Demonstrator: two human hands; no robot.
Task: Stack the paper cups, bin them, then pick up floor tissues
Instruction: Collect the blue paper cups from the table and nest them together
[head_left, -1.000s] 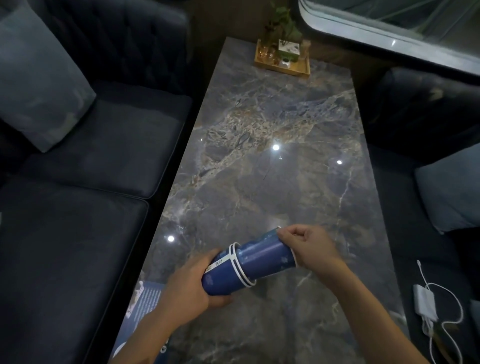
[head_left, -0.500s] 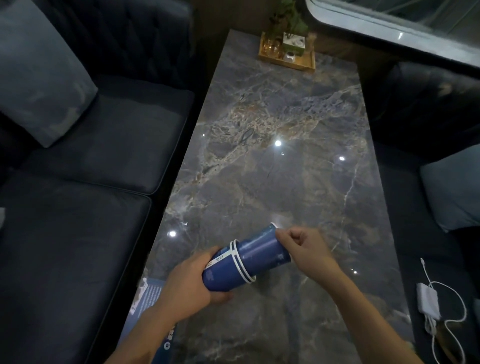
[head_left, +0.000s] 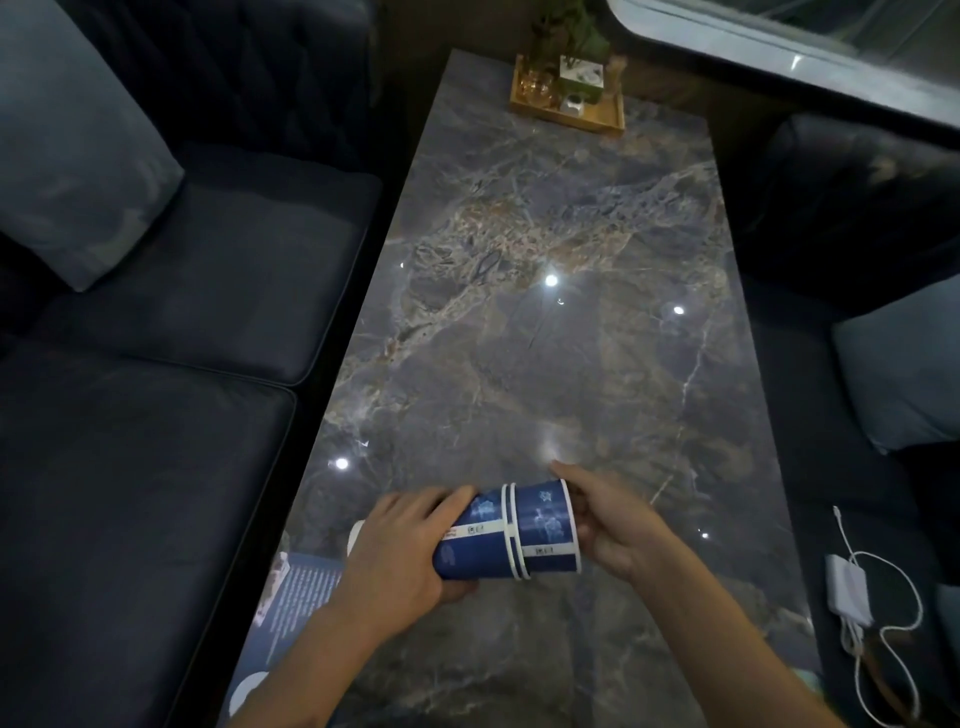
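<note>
A stack of blue paper cups with white rims lies sideways above the near part of the marble table. My left hand is wrapped around the stack's left end. My right hand presses against the rim at the right end, fingers partly spread. Three white rims show close together near the middle and right of the stack. No bin and no floor tissues are in view.
A wooden tray with a plant and small jars stands at the table's far end. A blue leaflet lies at the near left corner. Dark sofas flank the table; a white charger with cable rests on the right seat.
The cups have been pushed further into one another, so the stack is shorter. It has tilted from slanting up-right to nearly level, and my right hand has opened against the end rim.
</note>
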